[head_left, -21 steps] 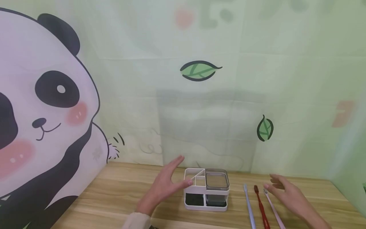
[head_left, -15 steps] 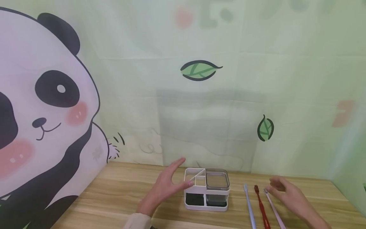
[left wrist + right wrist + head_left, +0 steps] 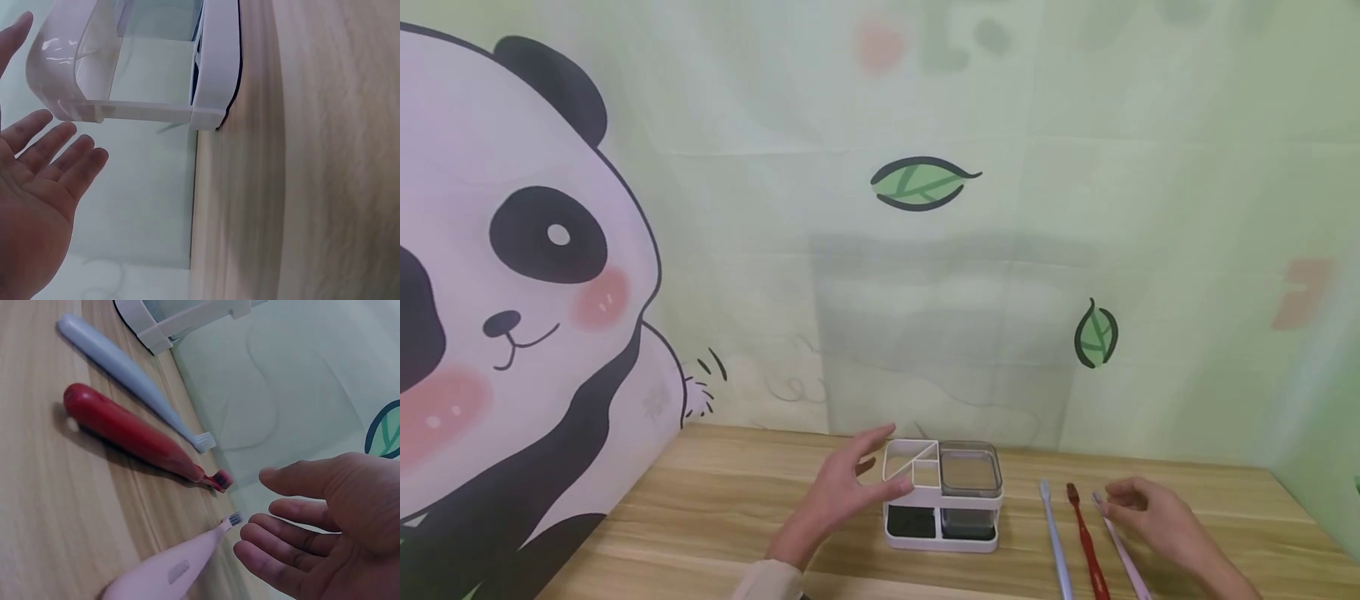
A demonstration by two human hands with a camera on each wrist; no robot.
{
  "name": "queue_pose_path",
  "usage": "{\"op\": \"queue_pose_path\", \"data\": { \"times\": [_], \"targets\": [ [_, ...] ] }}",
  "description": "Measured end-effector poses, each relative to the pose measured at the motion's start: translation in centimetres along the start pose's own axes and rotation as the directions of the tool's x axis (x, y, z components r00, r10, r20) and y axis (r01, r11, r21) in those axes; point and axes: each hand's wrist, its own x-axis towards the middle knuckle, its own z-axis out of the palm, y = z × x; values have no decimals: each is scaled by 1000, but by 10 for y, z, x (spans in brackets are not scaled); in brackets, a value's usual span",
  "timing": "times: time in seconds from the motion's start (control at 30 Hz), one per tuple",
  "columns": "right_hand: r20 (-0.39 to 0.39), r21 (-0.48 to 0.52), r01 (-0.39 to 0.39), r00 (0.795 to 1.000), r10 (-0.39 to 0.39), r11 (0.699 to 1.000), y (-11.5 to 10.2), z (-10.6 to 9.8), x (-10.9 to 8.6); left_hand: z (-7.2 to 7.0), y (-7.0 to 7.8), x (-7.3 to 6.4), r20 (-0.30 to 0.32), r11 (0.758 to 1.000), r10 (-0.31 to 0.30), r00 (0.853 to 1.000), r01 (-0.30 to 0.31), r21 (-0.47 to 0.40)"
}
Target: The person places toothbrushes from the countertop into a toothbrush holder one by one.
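Observation:
A white toothbrush holder (image 3: 943, 503) with a divided top and a clear cup (image 3: 970, 469) stands on the wooden table. My left hand (image 3: 842, 485) reaches around its left side, thumb at the front of the rim and fingers toward the back. In the left wrist view, the fingers of this hand (image 3: 37, 200) are spread beside the holder's upper part. My right hand (image 3: 1161, 518) hovers at the head of a pink toothbrush (image 3: 1122, 550), fingers loosely bent with nothing between them. Left of that lie a red toothbrush (image 3: 1086, 546) and a light blue toothbrush (image 3: 1055, 542).
Behind the table (image 3: 700, 500) hangs a pale green cloth (image 3: 940, 333) printed with a large panda (image 3: 550, 317) and leaves. The toothbrushes lie side by side to the right of the holder, heads toward the back.
My left hand has shifted slightly right, its fingers nearer the holder. My right hand has lowered a little toward the pink toothbrush's head. The holder and toothbrushes stay in place.

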Motion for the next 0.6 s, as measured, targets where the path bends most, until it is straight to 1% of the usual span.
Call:
{"op": "queue_pose_path", "data": {
  "times": [0.1,0.27,0.4,0.6],
  "targets": [
    [22,34,-43,999,42,999,3,2,1,2,-2,0,4,1000,-2,1000,3,-29],
    [49,74,-102,994,99,992,7,7,0,5,-4,0,3,999,-11,1000,11,-33],
    [43,60,-93,995,90,994,11,10,-2,6,-4,0,5,999,-27,1000,27,-45],
    [-12,-13,-68,998,68,998,11,15,-3,6,-6,0,22,996,-44,999,46,-82]
  ]
}}
